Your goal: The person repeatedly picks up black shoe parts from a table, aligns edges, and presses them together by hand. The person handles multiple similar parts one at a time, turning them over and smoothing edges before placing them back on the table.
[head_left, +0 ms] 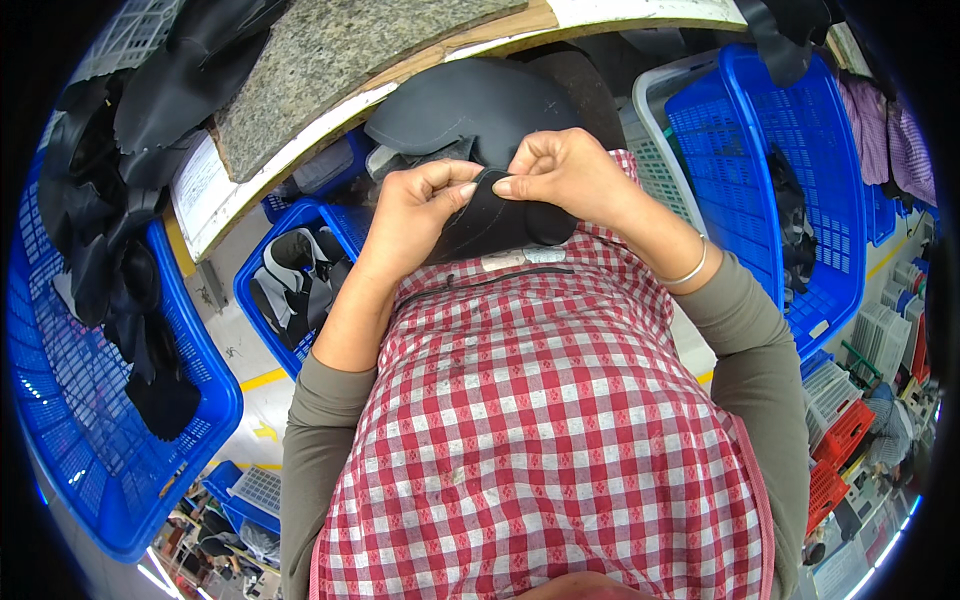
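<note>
Over my lap, my left hand [412,215] and my right hand [575,182] both pinch the upper edge of a black leather-like piece [488,222]. Thumbs and forefingers sit close together along that edge, one hand on each side. A line of stitching or marking runs across the piece. Just beyond my fingers, a larger smooth black piece [465,105] lies partly under the table edge, and how the two pieces join is hidden. A red and white checked apron [540,400] covers my front, and a bangle [690,262] circles my right wrist.
A stone-topped table [330,65] stands ahead. Black pieces [140,250] hang over a large blue basket [70,410] at left. A smaller blue basket [262,232] holds black and white pieces. Blue baskets [725,170] and a white one [655,150] stand at right.
</note>
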`<state>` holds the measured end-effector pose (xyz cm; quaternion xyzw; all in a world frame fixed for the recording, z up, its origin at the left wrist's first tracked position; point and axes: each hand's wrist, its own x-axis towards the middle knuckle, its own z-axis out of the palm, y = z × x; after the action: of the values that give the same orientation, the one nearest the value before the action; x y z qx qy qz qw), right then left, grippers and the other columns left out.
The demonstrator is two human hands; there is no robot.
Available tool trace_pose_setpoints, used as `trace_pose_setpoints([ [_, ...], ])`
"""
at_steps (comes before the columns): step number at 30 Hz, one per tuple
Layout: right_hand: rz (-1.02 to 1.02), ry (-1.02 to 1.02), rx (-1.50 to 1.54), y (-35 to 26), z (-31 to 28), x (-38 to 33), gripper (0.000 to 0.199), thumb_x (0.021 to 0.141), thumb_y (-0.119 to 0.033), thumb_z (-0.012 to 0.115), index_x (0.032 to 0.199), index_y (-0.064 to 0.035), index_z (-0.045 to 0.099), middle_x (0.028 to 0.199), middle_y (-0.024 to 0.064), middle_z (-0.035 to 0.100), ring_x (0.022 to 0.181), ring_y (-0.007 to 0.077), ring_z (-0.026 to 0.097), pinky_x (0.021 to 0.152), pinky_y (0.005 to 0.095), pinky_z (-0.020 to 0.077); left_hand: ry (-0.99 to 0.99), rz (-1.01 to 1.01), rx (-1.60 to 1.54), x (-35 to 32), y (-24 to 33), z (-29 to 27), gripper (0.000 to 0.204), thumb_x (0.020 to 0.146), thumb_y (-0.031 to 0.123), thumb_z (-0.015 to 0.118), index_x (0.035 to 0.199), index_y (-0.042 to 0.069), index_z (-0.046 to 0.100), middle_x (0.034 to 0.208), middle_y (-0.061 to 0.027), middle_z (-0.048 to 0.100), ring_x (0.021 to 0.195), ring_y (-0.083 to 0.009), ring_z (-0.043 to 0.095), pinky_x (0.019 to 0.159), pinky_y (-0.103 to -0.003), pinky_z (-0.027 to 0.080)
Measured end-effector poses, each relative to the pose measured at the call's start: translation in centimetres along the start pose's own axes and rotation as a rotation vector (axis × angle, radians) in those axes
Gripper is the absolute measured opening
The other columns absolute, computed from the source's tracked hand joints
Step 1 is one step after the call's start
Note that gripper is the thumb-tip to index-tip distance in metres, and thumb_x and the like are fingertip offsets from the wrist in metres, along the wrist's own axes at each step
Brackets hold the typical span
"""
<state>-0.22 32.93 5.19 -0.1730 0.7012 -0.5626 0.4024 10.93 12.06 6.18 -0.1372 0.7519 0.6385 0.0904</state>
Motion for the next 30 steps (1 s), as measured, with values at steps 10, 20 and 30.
trace_pose_setpoints([
  [10, 0.002, 0.058, 0.038, 1.0, 0.5, -0.5, 0.020, 0.088, -0.014, 0.086, 0.086, -0.0002, 0.072, 0.080, 0.0085, 0.077, 0.071, 0.0087, 0.069, 0.066, 0.0246, 0.0546, -0.154, -0.026, -0.065, 0.3, 1.2, -0.4, 0.022, 0.095, 0.012, 0.080, 0.111, -0.003, 0.075, 0.089, 0.0039, 0.068, 0.080, -0.0020, 0.058, 0.072, -0.021, 0.049],
  [20, -0.394, 0.104, -0.270, -0.8, -3.4, 0.4, 0.044, 0.078, -0.017, 0.091, 0.115, -0.0058, 0.069, 0.106, 0.0044, 0.076, 0.103, 0.0163, 0.073, 0.082, 0.0306, 0.0560, -0.104, -0.010, 0.041, 0.8, 1.2, 0.2, 0.008, 0.090, 0.004, 0.078, 0.091, -0.002, 0.073, 0.074, 0.0069, 0.063, 0.068, 0.0001, 0.053, 0.061, -0.020, 0.044],
  [30, -0.361, -0.064, 0.069, -3.2, 0.6, -1.5, 0.028, 0.087, -0.011, 0.087, 0.083, -0.0047, 0.060, 0.076, -0.0051, 0.062, 0.073, 0.0014, 0.058, 0.064, 0.0213, 0.0453, -0.416, 0.030, 0.039, 0.4, 7.9, -7.9, 0.025, 0.100, 0.023, 0.074, 0.107, -0.001, 0.077, 0.083, 0.0015, 0.067, 0.075, -0.0044, 0.058, 0.066, -0.023, 0.047],
])
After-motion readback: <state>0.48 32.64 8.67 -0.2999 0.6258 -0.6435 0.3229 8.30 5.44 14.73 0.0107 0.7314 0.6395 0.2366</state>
